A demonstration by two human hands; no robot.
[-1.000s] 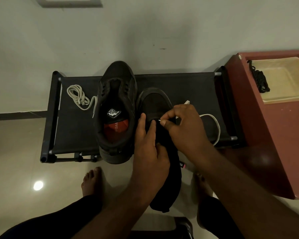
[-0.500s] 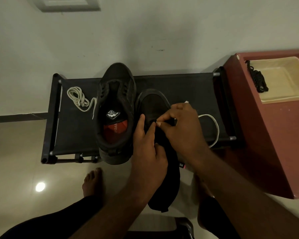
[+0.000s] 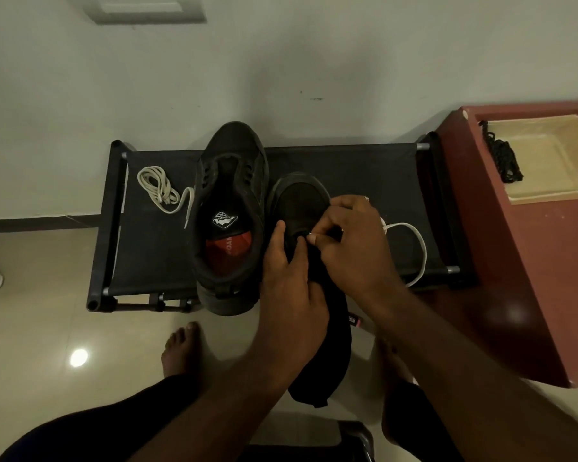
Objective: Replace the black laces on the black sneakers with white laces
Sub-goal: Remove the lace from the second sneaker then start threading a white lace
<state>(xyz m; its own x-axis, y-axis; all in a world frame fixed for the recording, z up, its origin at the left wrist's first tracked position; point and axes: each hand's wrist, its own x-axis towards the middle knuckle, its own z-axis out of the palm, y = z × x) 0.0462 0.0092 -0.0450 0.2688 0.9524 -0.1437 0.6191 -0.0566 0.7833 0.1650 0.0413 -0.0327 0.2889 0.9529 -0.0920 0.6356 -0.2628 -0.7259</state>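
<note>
Two black sneakers stand on a black fabric rack (image 3: 364, 168). The left sneaker (image 3: 231, 201) has no laces and shows a red insole. The right sneaker (image 3: 301, 201) juts over the rack's front edge. My left hand (image 3: 291, 288) grips its upper near the front eyelets. My right hand (image 3: 351, 241) pinches the tip of a white lace (image 3: 414, 251) at an eyelet; the lace loops out to the right behind that hand. A second white lace (image 3: 161, 191) lies bundled at the rack's left end.
A dark red cabinet (image 3: 531, 261) stands to the right, holding a beige tray (image 3: 544, 161) with a bundle of black laces (image 3: 504, 158). My bare feet (image 3: 181, 348) rest on the glossy tile floor. A wall runs behind the rack.
My right hand has shifted slightly left and down, bringing the lace tip closer to the eyelet. The left hand has kept its hold on the right sneaker.
</note>
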